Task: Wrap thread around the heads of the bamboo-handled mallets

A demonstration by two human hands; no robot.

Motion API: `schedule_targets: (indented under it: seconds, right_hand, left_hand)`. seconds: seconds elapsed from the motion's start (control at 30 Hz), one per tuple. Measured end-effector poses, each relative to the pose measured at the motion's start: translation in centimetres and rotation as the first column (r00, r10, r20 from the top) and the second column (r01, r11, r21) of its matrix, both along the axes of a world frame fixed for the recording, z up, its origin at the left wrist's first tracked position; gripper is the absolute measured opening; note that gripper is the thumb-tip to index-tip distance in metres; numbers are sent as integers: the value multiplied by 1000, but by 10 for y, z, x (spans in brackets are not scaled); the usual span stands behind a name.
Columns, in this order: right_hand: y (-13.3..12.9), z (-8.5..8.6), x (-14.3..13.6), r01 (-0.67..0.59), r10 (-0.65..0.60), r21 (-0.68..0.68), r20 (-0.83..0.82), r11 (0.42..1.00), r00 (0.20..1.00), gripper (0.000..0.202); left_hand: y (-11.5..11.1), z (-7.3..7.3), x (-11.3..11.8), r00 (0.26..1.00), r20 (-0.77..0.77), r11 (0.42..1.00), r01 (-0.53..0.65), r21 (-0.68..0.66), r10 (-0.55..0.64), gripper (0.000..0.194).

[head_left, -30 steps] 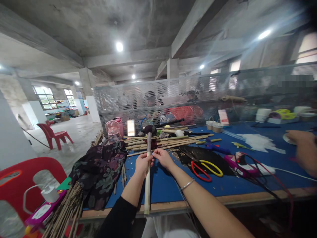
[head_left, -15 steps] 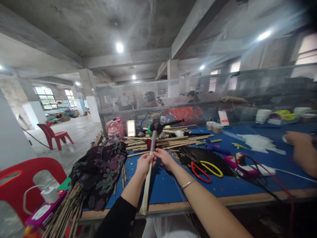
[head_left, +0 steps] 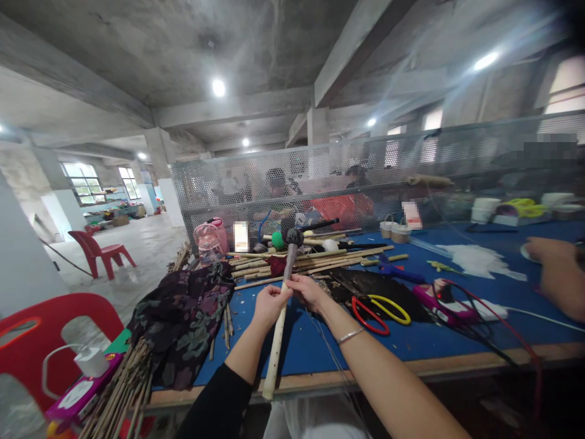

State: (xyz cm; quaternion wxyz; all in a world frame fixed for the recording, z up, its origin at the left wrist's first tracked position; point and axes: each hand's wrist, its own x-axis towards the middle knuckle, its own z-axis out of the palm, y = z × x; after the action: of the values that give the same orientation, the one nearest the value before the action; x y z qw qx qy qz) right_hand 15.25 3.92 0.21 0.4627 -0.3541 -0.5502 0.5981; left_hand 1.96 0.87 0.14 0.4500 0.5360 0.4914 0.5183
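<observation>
Between both hands is a long pale bamboo stick [head_left: 276,347] with small dark spots. Its upper part is wrapped in grey, with a dark rounded knob at the far end. The near end tilts down toward the table's front edge. My left hand [head_left: 270,303] pinches the stick around its middle, thumb and fingers closed. My right hand [head_left: 309,291] grips it just above, beside the grey part, its fingertips partly hidden. Thin wires [head_left: 326,341] hang below my right wrist. Scissors with red and yellow handles [head_left: 379,312] lie to the right on black cloth.
Several bamboo sticks [head_left: 329,262] lie across the blue table [head_left: 301,356]. A dark patterned cloth [head_left: 183,323] is at left, near a red chair [head_left: 86,311]. A purple power strip [head_left: 441,305] with cables lies at right. Another person's hand [head_left: 555,262] is at the far right.
The stick has turned slightly, its far end shifting right. Both hands have moved a little to the right with it and still hold it.
</observation>
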Motion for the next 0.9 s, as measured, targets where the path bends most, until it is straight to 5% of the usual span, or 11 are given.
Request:
schedule_targets:
  seconds: [0.2, 0.43, 0.7, 0.9]
  right_hand:
    - [-3, 4, 5, -92, 91, -21, -66, 996, 994, 37]
    - [-1, 1, 1, 10, -10, 19, -7, 1000, 1000, 36]
    - [-2, 1, 7, -124, 115, -96, -94, 988, 989, 38]
    - [-1, -3, 0, -49, 51, -45, 33, 998, 998, 33]
  left_hand:
    - [-1, 0, 0, 921, 258, 939, 327, -106, -292, 43]
    - [-1, -2, 0, 990, 107, 995, 97, -1, -96, 39]
    - [-6, 6, -1, 883, 326, 907, 398, -139, -337, 40]
    - [-4, 2, -6, 944, 169, 935, 312, -170, -284, 43]
